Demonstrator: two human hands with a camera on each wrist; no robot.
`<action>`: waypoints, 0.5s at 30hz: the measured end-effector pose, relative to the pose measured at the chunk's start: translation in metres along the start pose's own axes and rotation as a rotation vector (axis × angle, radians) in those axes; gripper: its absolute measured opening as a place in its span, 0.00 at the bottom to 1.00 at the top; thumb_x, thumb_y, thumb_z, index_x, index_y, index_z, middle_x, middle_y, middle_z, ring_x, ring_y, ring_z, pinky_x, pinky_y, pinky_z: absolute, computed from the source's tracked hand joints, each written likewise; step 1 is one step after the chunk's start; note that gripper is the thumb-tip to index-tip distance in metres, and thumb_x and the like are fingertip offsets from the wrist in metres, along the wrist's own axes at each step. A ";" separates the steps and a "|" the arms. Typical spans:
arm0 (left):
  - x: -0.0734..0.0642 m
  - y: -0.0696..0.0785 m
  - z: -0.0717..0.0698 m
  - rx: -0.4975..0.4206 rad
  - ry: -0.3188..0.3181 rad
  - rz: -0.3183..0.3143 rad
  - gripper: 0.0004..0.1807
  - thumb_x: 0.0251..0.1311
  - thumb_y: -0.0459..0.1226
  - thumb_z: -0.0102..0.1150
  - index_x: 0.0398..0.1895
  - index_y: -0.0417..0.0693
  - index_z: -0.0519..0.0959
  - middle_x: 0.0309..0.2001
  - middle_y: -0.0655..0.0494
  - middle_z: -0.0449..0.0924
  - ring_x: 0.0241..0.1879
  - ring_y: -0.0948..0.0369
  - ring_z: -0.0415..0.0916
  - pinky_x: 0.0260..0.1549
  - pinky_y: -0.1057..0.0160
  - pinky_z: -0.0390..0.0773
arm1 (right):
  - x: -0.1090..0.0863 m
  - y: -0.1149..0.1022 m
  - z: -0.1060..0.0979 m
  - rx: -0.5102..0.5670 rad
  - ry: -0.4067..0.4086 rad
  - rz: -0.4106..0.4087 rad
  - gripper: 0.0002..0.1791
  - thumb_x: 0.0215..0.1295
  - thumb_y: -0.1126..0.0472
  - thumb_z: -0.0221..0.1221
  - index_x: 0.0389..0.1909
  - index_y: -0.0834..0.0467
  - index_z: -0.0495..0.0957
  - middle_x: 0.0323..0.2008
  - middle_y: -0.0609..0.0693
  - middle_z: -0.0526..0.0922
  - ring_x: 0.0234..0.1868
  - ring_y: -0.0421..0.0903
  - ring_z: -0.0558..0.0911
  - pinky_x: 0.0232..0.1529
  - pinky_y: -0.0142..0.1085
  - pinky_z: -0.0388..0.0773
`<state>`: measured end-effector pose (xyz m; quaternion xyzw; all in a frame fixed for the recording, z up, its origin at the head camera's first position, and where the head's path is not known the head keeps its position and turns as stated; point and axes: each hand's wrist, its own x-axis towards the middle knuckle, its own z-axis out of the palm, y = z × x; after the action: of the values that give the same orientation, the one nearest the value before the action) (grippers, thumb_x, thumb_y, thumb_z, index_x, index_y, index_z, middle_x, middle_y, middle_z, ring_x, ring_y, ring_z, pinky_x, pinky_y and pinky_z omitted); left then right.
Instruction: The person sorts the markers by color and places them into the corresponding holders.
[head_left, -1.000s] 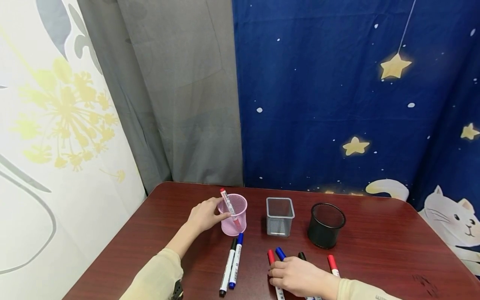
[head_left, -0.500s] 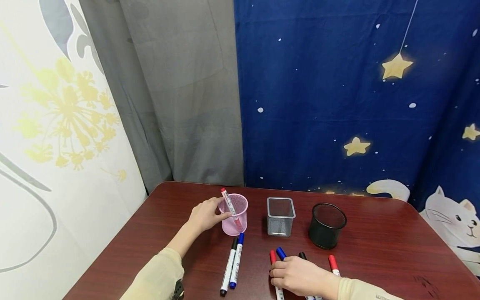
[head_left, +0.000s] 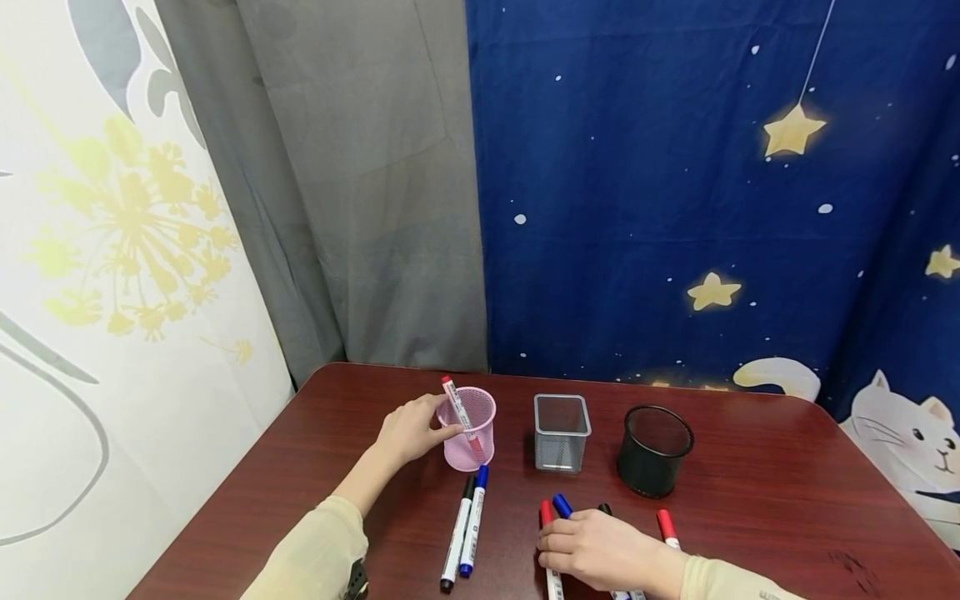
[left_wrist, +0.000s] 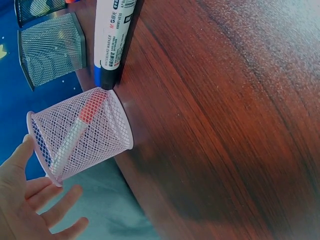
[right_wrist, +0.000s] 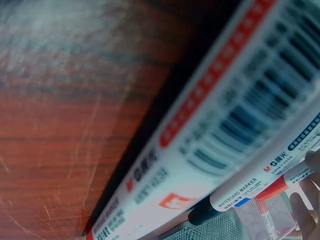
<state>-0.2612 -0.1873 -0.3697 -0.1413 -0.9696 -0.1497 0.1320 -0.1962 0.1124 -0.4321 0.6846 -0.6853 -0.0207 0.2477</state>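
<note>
Watch the right hand (head_left: 607, 550): since a second ago the red marker (head_left: 547, 513) in its fingers has swung a touch straighter on the table (head_left: 315, 433). Over to the left, the left hand (head_left: 408, 431) has stayed put, thumb and forefinger holding the rim of the pink mesh cup (head_left: 459, 454). And inside that cup we have a tilted red-capped marker (head_left: 457, 403), its cap poking up past the rim, its red lower end showing through the mesh. Just in front, a black marker (head_left: 458, 533) and a blue marker (head_left: 474, 523) lie side by side. Next along stands the grey square holder (head_left: 560, 452), upright; nearer us, the right hand pinches its red one, with a blue cap (head_left: 562, 505) and a black cap (head_left: 604, 509) peeking out beyond it. Then comes the round black cup (head_left: 648, 472), upright, and on the far right another red cap (head_left: 666, 524).
</note>
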 end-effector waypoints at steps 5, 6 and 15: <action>0.000 0.000 -0.001 -0.001 -0.002 -0.004 0.33 0.45 0.55 0.60 0.52 0.45 0.73 0.46 0.50 0.75 0.42 0.54 0.74 0.34 0.51 0.73 | 0.001 0.000 -0.002 0.052 0.029 0.055 0.15 0.69 0.59 0.39 0.41 0.50 0.77 0.42 0.42 0.76 0.48 0.35 0.71 0.43 0.26 0.68; 0.000 0.000 0.000 -0.002 -0.003 -0.003 0.33 0.45 0.55 0.60 0.52 0.45 0.73 0.46 0.50 0.75 0.42 0.54 0.74 0.34 0.51 0.73 | 0.002 0.000 -0.002 0.058 0.036 0.064 0.15 0.69 0.59 0.39 0.41 0.50 0.77 0.42 0.42 0.76 0.47 0.35 0.71 0.42 0.25 0.68; 0.000 0.001 0.001 0.000 -0.008 0.000 0.33 0.45 0.54 0.61 0.52 0.44 0.73 0.45 0.50 0.75 0.41 0.54 0.74 0.33 0.51 0.73 | 0.003 0.000 -0.008 0.097 0.079 0.095 0.12 0.66 0.59 0.45 0.42 0.51 0.77 0.40 0.42 0.77 0.46 0.35 0.72 0.36 0.22 0.67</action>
<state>-0.2615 -0.1863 -0.3703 -0.1421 -0.9701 -0.1492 0.1282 -0.1936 0.1119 -0.4243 0.6628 -0.7068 0.0512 0.2418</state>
